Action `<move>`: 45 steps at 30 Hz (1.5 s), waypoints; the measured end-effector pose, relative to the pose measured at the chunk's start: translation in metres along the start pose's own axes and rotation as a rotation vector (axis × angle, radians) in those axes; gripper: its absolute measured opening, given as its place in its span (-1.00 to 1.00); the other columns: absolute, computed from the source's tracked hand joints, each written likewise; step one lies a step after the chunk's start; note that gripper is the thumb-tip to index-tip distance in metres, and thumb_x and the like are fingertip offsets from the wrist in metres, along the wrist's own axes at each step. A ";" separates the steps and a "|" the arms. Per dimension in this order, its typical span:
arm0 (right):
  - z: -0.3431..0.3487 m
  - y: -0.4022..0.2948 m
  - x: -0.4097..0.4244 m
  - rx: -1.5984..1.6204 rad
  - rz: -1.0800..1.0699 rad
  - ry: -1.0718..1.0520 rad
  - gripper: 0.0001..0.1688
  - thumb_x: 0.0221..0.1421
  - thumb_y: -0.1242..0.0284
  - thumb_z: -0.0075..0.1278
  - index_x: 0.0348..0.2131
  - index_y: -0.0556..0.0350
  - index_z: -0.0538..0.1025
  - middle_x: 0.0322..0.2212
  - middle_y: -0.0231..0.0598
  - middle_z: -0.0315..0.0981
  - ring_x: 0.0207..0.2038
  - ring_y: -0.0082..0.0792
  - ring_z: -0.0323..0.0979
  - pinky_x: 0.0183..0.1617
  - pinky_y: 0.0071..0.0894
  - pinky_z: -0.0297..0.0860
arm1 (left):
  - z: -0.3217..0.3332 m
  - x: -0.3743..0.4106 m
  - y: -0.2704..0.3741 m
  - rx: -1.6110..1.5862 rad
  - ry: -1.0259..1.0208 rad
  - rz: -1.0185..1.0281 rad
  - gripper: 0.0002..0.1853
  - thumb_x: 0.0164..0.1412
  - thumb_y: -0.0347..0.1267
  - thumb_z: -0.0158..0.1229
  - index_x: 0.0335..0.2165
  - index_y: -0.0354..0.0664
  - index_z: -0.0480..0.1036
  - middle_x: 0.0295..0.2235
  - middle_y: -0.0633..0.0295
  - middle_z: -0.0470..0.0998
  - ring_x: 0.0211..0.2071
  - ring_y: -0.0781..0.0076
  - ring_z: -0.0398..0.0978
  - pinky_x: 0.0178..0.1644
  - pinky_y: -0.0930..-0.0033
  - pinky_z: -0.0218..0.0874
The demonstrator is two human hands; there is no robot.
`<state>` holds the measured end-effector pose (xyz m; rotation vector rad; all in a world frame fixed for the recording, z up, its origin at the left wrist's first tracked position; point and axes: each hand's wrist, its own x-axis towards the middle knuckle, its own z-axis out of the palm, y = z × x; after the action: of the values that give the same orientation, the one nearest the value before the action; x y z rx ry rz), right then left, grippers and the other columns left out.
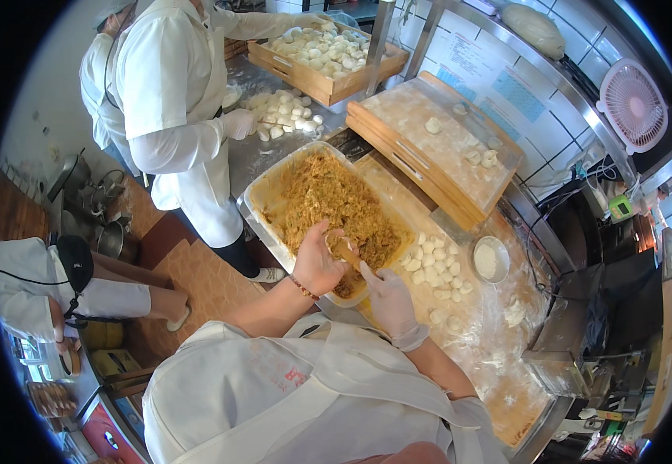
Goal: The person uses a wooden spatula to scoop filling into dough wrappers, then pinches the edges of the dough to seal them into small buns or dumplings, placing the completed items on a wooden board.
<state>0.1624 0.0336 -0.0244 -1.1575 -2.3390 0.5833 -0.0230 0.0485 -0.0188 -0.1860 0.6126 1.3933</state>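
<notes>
My bare left hand [318, 264], with a beaded bracelet at the wrist, is cupped around a dough wrapper [332, 239] that my fingers partly hide. Some filling shows on it. My right hand [391, 303], in a thin glove, grips a flat spreading stick [347, 253], its tip pressed to the wrapper. Both hands are over the near edge of a white plastic tub [253, 200] of orange-brown minced filling [336, 194]. Right of the tub, small dough pieces [435, 268] lie on the floured wooden board [486, 325].
A metal bowl of flour [490, 259] stands beside the dough pieces. Beyond it, a wooden tray [428, 156] carries several dumplings [481, 158]. A co-worker [179, 98] on the left handles dough near a full dumpling tray [289, 69]. Another person [34, 290] stands at lower left.
</notes>
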 end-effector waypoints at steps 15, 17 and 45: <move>-0.011 -0.010 -0.007 0.072 0.031 -0.042 -0.55 0.11 0.54 -0.16 0.01 -0.06 0.45 -0.44 -0.03 0.38 -0.35 -0.03 0.37 -0.24 -0.15 0.33 | -0.022 0.012 0.002 0.098 0.010 0.038 -0.70 0.23 -0.12 -0.06 -0.22 -0.08 0.26 -0.19 0.21 0.30 -0.18 0.11 0.34 -0.02 0.00 0.18; -0.003 -0.003 -0.008 0.038 0.052 -0.056 -0.55 0.13 0.52 -0.16 0.02 -0.12 0.45 -0.44 -0.04 0.38 -0.35 -0.03 0.37 -0.23 -0.15 0.32 | -0.029 0.013 -0.001 0.080 -0.027 0.021 -0.70 0.23 -0.12 -0.06 -0.21 -0.07 0.25 -0.18 0.22 0.30 -0.17 0.11 0.34 0.00 -0.01 0.18; -0.005 -0.005 -0.008 0.206 0.218 -0.049 -0.57 0.15 0.47 -0.13 0.03 -0.12 0.44 -0.38 0.00 0.40 -0.26 -0.03 0.39 -0.13 -0.19 0.33 | -0.033 0.017 -0.019 0.230 -0.086 0.237 -0.74 0.17 -0.33 0.08 -0.15 -0.06 0.32 -0.20 0.33 0.34 -0.16 0.35 0.34 0.00 0.15 0.17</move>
<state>0.1664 0.0254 -0.0191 -1.3204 -2.1460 0.9163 -0.0140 0.0437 -0.0590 0.1344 0.7349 1.5364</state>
